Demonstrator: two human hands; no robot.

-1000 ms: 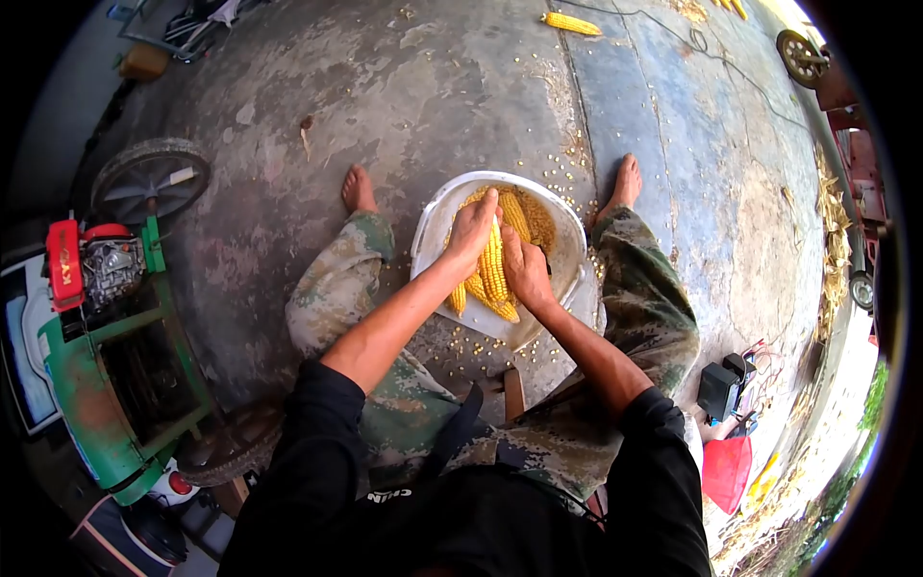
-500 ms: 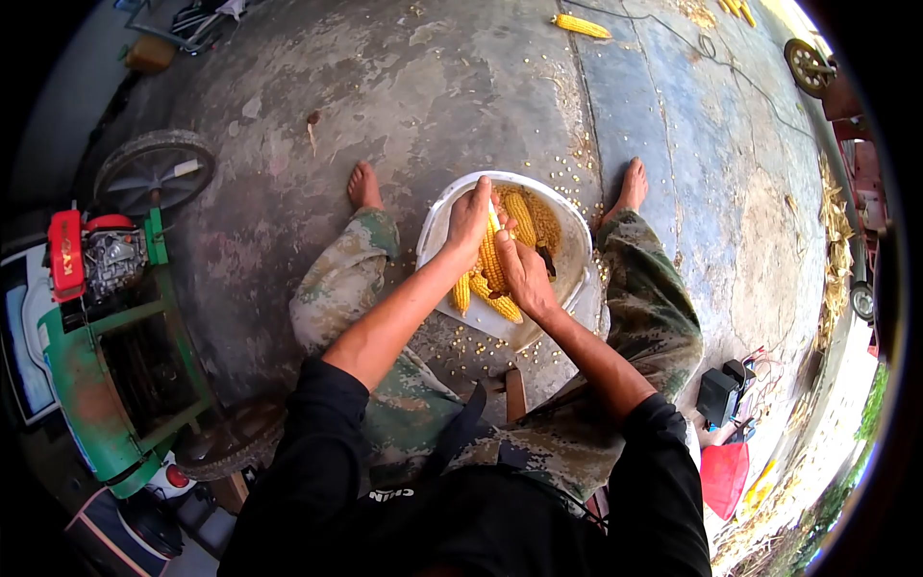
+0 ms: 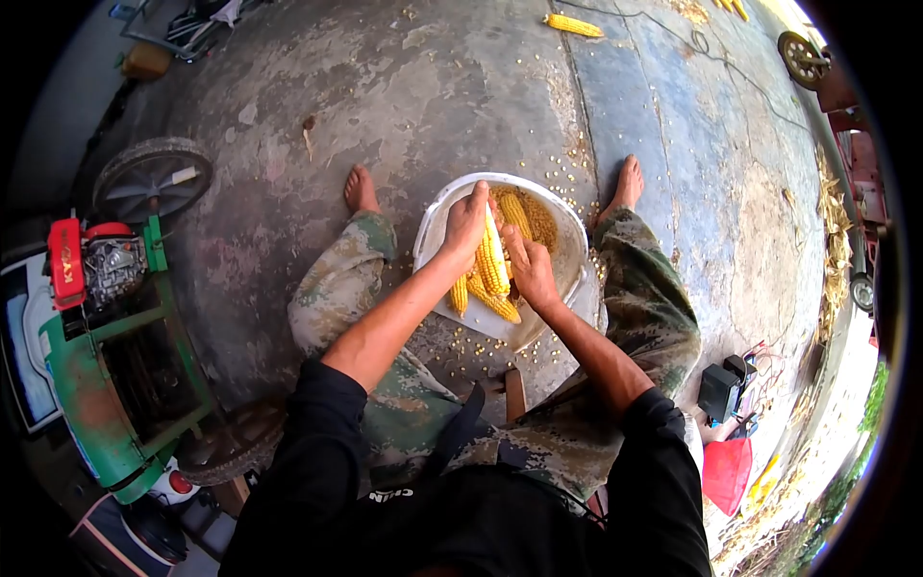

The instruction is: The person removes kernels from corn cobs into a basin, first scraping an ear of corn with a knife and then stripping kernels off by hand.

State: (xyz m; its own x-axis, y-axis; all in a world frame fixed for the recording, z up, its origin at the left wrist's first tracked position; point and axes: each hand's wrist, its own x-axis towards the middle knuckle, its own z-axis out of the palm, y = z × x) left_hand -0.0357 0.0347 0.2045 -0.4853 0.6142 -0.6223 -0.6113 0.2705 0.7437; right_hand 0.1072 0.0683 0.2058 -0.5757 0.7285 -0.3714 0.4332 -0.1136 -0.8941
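My left hand grips a yellow corn cob by its upper end, tilted over a white tub. Close against the cob's right side is my right hand, fingers curled; whatever they hold is hidden. Inside the tub, more cobs lie below my hands, among them a corn cob under the held one. Another cob rests behind my hands on loose corn kernels.
Kernels are scattered on the concrete floor around the tub, between my bare feet. A green machine with a red engine stands at left. One cob lies far ahead. A black box and a red bag sit at right.
My right hand has shifted slightly right and down, off the front of the held cob, so more of the cob shows. A dark object beside that hand no longer shows.
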